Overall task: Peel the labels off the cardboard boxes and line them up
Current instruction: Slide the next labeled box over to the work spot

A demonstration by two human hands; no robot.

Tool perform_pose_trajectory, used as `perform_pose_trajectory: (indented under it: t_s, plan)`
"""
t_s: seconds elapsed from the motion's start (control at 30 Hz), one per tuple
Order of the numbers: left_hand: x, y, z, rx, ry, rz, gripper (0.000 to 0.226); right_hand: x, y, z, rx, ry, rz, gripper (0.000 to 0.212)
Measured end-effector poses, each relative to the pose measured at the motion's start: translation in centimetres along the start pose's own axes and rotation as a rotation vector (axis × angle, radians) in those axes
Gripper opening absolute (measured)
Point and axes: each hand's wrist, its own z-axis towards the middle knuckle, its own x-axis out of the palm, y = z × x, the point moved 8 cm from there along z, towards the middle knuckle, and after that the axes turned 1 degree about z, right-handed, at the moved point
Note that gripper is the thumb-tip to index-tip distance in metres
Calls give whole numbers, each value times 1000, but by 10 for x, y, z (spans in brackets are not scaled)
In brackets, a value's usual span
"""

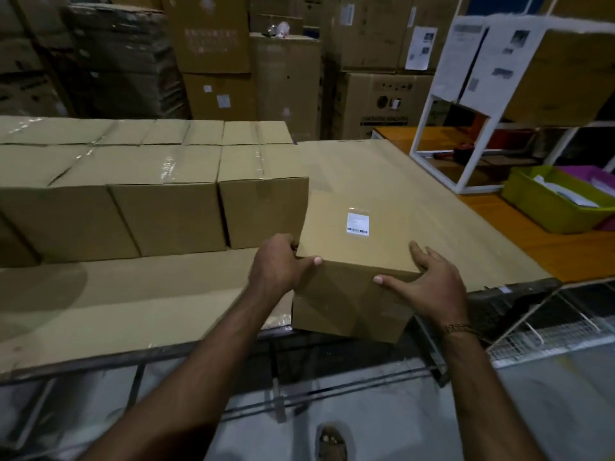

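Observation:
A plain cardboard box (pixel 352 247) sits at the near edge of the cardboard-covered table (pixel 382 168), partly overhanging it. A small white label (pixel 357 223) with a barcode is stuck on its top face. My left hand (pixel 278 266) grips the box's near left corner, thumb on the top edge. My right hand (pixel 429 282) holds the near right corner, fingers spread along the side and thumb on the front face. To the left, several taped boxes (pixel 166 194) stand in rows, the nearest one (pixel 263 207) touching the labelled box.
A green bin (pixel 549 207) with papers and a pink bin (pixel 595 181) sit at the right on an orange surface. A white frame rack (pixel 466 138) stands behind them. Stacked cartons (pixel 213 44) fill the background. A wire rack (pixel 545 331) lies low on the right.

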Motion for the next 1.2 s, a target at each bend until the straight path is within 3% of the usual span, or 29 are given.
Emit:
perform_pose_trajectory:
  t_s: [0.5, 0.7, 0.83, 0.97, 1.1, 1.2]
  plan:
    - [-119, 146, -50, -247, -151, -36, 66, 103, 141, -48, -223, 123, -12, 120]
    - [-142, 176, -38, -292, -175, -41, 71, 134, 170, -39, -260, 165, 10, 118]
    - [-142, 188, -18, -303, -86, -69, 76, 141, 178, -25, -304, 148, 36, 112]
    - [-149, 187, 10, -293, -129, -31, 82, 146, 187, -6, -359, 198, -67, 106]
    - [-154, 176, 39, -216, -169, 0, 80, 135, 205, 11, -344, 47, -121, 105]
    - [-158, 168, 59, -145, -223, 25, 64, 127, 220, 26, -321, -108, -33, 75]
